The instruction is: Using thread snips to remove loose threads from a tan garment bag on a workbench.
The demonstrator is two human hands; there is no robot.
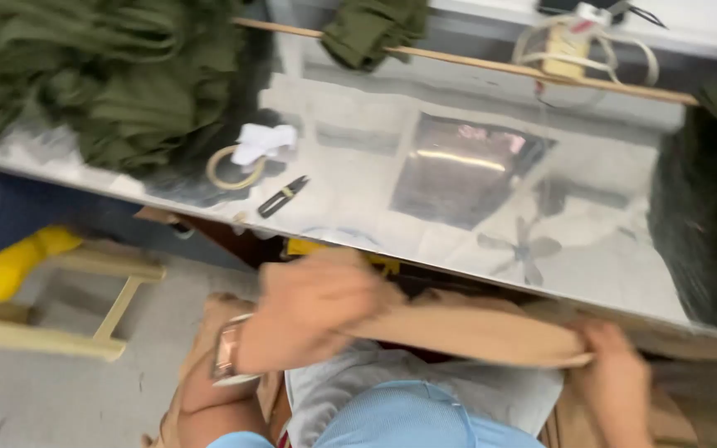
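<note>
Both hands are gripping a tan cloth (pixel 466 328) below the shiny table (pixel 358 166): left hand (pixel 313 311) clenching, right hand (pixel 616 361) pinching its end.

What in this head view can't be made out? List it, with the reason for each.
- Left hand: motion blur smears its fingers and grip on the tan fabric.
- Right hand: partly cut by the bottom edge.
- Small black tool on the shiny table: too small and blurred to identify.
- Green cloth: cut by the top edge.

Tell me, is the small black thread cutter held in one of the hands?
No, the black thread cutter lies alone on the shiny table, while both hands hold tan fabric below the table edge.
</note>
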